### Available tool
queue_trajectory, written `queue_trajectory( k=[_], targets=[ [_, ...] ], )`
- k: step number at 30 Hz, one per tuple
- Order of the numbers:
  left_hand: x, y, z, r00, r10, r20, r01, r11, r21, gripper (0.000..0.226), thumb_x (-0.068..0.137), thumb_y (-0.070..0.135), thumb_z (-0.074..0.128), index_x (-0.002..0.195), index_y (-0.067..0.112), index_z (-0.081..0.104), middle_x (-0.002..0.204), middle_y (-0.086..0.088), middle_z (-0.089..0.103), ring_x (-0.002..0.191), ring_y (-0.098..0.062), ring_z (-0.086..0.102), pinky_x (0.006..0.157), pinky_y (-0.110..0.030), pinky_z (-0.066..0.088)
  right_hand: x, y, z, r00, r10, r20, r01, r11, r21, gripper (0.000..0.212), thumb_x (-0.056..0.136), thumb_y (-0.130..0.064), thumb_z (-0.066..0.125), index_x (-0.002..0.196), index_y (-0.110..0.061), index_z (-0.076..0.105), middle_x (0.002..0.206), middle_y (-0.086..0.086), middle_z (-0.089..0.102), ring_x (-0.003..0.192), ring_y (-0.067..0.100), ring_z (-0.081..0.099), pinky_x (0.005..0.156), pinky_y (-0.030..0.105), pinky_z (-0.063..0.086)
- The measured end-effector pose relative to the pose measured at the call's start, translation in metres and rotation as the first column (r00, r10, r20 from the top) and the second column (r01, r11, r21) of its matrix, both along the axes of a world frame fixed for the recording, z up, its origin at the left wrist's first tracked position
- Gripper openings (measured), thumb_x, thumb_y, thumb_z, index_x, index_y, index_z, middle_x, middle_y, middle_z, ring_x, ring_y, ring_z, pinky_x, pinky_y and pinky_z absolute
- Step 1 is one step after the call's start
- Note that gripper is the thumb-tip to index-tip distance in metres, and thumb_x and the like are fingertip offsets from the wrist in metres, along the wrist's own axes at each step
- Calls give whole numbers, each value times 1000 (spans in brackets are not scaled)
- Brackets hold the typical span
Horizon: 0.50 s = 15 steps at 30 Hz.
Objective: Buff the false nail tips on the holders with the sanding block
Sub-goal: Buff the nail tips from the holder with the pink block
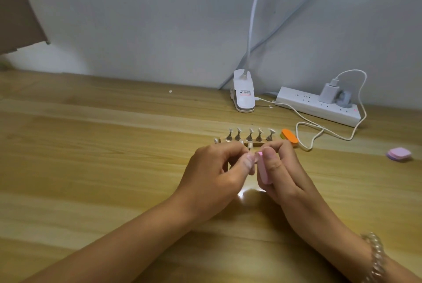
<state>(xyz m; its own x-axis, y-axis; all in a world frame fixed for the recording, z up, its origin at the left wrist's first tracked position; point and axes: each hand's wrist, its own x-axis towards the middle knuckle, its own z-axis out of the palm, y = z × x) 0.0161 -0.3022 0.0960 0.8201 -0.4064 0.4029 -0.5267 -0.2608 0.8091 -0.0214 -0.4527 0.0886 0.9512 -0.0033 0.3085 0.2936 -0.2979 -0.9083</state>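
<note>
Pinching a likely nail tip [251, 158] in left hand [219, 168] fingers, clamping the sanding block [263, 172] in the right hand [282, 174], just before the holders [249, 137] on the desk [91, 145]. Seems featherlight, springy, brittle: best pinched by the base.

Forearms [127, 234] bare; a clear, glossy beaded bracelet [377, 257] circles the right wrist; the right hand [282, 175] has a short, plain thumbnail [269, 153].

Pink sanding block [264, 172] held nearly upright in the right hand [282, 168]; a blurred nail tip [251, 157], pinched in the left hand [217, 168], is just beside its top. Behind, five pale tips [250, 131] tilt on dark cone holders [249, 138] in a row
</note>
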Motion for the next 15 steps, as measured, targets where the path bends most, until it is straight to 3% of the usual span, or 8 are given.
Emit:
queue_trajectory(
  k=[4, 8, 12, 15],
  targets=[
    [-11, -6, -2, 998, -29, 63, 23, 995, 94, 25, 91, 30, 55, 73, 18, 67, 60, 11, 53, 56, -10, 46, 54, -27, 33, 2, -4, -1, 999, -44, -19, 45, 996, 73, 33, 98, -45, 37, 91, -13, 42, 63, -11, 46, 58, 5, 41, 58, 21, 36],
    [0, -4, 0, 998, 66, 1, -66, 997, 35, 28, 96, 25, 61, 69, 16, 66, 60, 2, 58, 54, -11, 47, 55, -32, 37, 3, -3, -2, 1000, 1, 0, -1, 1000, 8, 34, 96, -43, 35, 92, -10, 42, 60, -10, 44, 51, 2, 37, 52, 13, 32],
    [-15, -9, -4, 996, -16, 93, 3, 991, 134, 23, 89, 32, 54, 72, 20, 64, 64, 7, 56, 61, -13, 52, 57, -36, 42, 3, -5, -1, 999, -17, -33, 19, 997, 79, 37, 101, -45, 39, 94, -9, 44, 60, -14, 48, 51, -2, 42, 50, 9, 34],
    [-9, -10, -4, 997, 47, 66, -54, 992, 116, 25, 88, 35, 54, 71, 20, 64, 62, 8, 58, 60, -12, 52, 56, -33, 42, 5, -5, 0, 998, 17, -58, -13, 997, 78, 28, 103, -32, 36, 94, -7, 43, 56, -14, 46, 48, -1, 40, 48, 8, 33]
  ],
)
